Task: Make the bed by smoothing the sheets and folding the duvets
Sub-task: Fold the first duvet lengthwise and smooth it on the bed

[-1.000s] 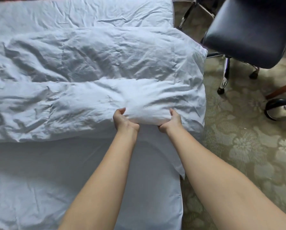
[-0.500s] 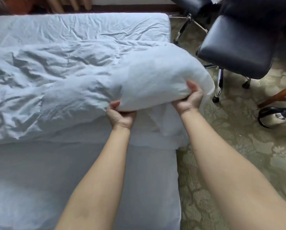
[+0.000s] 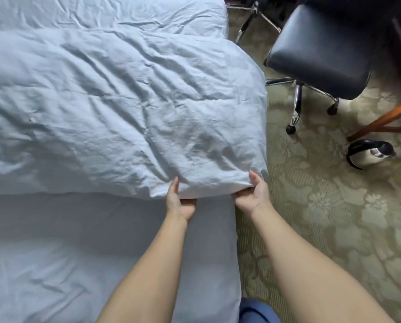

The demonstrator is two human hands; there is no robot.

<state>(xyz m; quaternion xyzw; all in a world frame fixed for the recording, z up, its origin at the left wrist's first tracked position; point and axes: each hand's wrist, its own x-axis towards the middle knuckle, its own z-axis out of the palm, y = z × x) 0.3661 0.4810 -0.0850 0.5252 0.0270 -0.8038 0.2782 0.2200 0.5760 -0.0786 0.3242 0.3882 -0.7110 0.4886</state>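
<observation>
Lying crumpled across the far half of the bed, the white duvet (image 3: 115,108) has its near right corner at the mattress edge, overhanging slightly. Both forearms extend forward, roughly parallel. Left hand (image 3: 179,201) sits palm-up at the duvet's near edge, thumb on top of the fabric, fingers tucked beneath. Right hand (image 3: 253,197) holds the corner likewise, thumb above, fingers under. Each grip is closed on the fabric in a pinch. Bare sheet (image 3: 78,252) covers the near half of the bed. Patterned green carpet (image 3: 323,217) lies to the right, with a black wheeled office chair (image 3: 320,50) near the bed's far corner.
</observation>
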